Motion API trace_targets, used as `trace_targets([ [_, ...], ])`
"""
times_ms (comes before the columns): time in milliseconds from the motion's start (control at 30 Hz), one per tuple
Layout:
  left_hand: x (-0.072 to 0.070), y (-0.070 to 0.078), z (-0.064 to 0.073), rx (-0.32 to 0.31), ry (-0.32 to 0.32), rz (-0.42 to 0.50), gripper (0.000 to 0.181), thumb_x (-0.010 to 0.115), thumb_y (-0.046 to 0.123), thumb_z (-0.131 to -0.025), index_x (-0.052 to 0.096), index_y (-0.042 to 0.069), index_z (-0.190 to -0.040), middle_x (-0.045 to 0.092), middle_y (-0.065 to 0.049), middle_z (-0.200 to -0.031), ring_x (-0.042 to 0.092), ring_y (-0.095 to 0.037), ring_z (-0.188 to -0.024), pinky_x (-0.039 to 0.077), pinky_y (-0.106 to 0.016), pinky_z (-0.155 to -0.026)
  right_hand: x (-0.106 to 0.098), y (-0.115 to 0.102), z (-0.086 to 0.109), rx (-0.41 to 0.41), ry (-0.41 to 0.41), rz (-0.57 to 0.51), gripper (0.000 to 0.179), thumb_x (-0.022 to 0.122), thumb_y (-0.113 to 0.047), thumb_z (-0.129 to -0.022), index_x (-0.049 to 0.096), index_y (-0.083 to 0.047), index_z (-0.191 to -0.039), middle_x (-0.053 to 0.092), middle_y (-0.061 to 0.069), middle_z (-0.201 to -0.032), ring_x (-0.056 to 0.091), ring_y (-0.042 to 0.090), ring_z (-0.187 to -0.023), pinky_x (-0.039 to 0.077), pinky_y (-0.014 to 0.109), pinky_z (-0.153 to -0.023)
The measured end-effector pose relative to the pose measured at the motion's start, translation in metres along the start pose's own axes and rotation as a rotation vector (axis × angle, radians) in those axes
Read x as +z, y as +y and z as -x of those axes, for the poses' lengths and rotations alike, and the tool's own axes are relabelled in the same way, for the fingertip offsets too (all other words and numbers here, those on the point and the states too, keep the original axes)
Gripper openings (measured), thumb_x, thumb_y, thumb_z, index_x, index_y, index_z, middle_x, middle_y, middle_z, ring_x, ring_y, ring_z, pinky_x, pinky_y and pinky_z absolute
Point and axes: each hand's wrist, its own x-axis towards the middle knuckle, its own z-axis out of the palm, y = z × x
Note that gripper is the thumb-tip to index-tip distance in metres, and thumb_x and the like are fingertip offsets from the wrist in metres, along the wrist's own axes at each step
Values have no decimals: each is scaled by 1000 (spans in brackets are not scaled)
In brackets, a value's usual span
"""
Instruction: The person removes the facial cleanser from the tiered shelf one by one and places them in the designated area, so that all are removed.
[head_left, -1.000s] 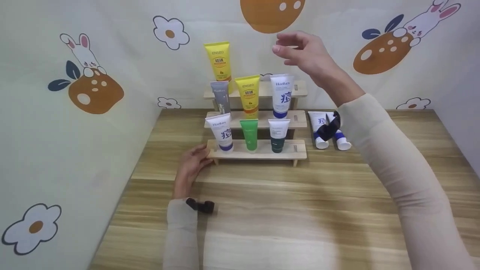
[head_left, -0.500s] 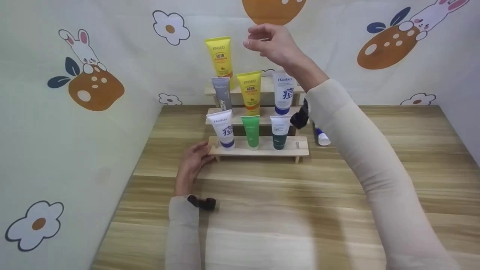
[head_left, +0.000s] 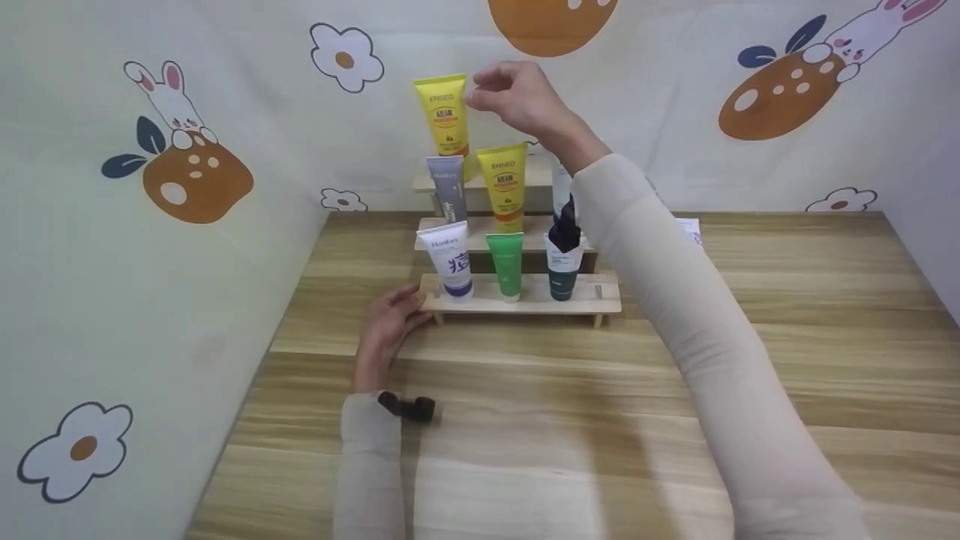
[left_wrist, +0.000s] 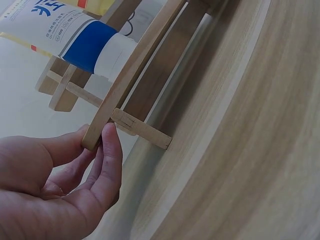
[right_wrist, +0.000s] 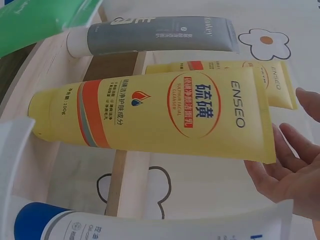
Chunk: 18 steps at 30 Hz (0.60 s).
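Observation:
A three-tier wooden rack (head_left: 525,304) holds several squeeze tubes standing on their caps. My left hand (head_left: 390,322) pinches the left end of its lowest tier between thumb and fingers, as the left wrist view shows. Up by the top tier, my right hand (head_left: 521,97) holds nothing, its loosely bent fingertips right beside the upper end of a yellow tube (head_left: 442,112). A second yellow tube (right_wrist: 165,110) stands on the middle tier, near a grey tube (head_left: 448,187). Below are a white-and-blue tube (head_left: 450,259), a green tube (head_left: 508,262) and a white-and-dark-green tube (head_left: 562,285).
My right forearm partly covers another white-and-blue tube (head_left: 559,195) on the middle tier. Right of the rack, a white tube (head_left: 690,229) on the wooden table (head_left: 495,420) is mostly hidden by the sleeve. A patterned cloth wall (head_left: 637,90) rises behind.
My right hand has moved left above the rack, up to the top yellow tube, and its forearm now covers more of the right side. The left hand keeps its hold on the rack.

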Motion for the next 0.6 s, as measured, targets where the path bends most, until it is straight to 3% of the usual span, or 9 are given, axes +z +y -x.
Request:
trace_targets([
  [167, 0, -1, 0, -21, 7, -1, 46, 58, 3, -99, 47, -3, -143, 54, -21, -138, 65, -19, -102, 62, -28, -93, 4, -1, -4, 30, -2, 29, 49, 64, -38, -98, 54, -21, -143, 55, -1, -142, 51, 13, -131, 43, 29, -117],
  [433, 0, -1, -1, -3, -1, -5, 46, 55, 2, -100, 45, -6, -144, 52, -23, -141, 66, -13, -83, 62, -22, -83, 7, -4, -10, 27, -13, 53, 51, 65, -36, -98, 54, -19, -143, 54, 0, -145, 51, 15, -133, 43, 29, -117],
  [600, 0, -1, -1, -10, 2, -13, 47, 56, 3, -100, 45, -5, -145, 51, -21, -144, 66, -11, -85, 62, -21, -83, 13, -2, -12, 38, -26, 72, 50, 68, -36, -96, 56, -19, -141, 58, -1, -142, 51, 15, -132, 43, 30, -117],
])
